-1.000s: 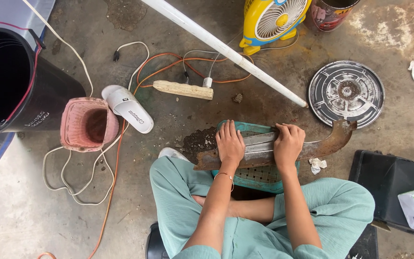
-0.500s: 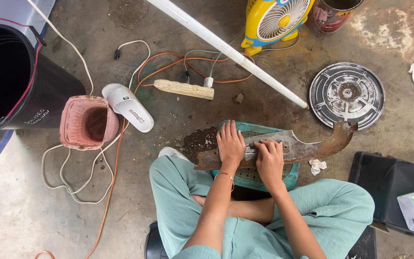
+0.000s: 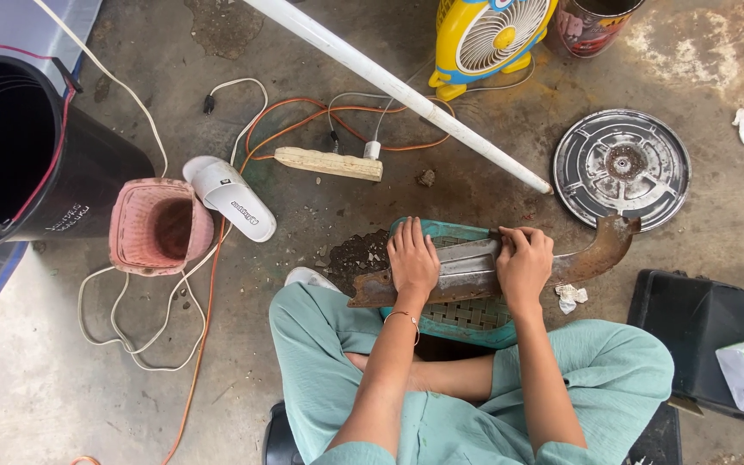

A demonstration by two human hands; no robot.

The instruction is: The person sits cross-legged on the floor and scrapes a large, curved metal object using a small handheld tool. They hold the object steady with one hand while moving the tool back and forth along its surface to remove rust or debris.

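A long rusty curved metal blade [image 3: 592, 254] lies across a teal plastic basket [image 3: 475, 314] turned on the concrete floor in front of my knees. My left hand [image 3: 412, 258] presses flat on the blade's left part, fingers together. My right hand [image 3: 524, 258] is curled over the blade's middle, fingers bent against the metal; whether it holds something small underneath is hidden. The blade's brown hooked end sticks out to the right, next to a crumpled white scrap [image 3: 570, 297].
A round grey metal disc [image 3: 622, 168] lies right of the blade. A white pipe [image 3: 398, 86] slants above. A power strip [image 3: 329, 164], orange and white cables, a white slipper [image 3: 230, 198], pink basket [image 3: 158, 226], black bin [image 3: 27, 155], yellow fan [image 3: 488, 39] and black tray [image 3: 703, 319] surround me.
My right hand slid left along the blade, then back to the right, ending near the middle. My left hand stayed pressed on the left part.
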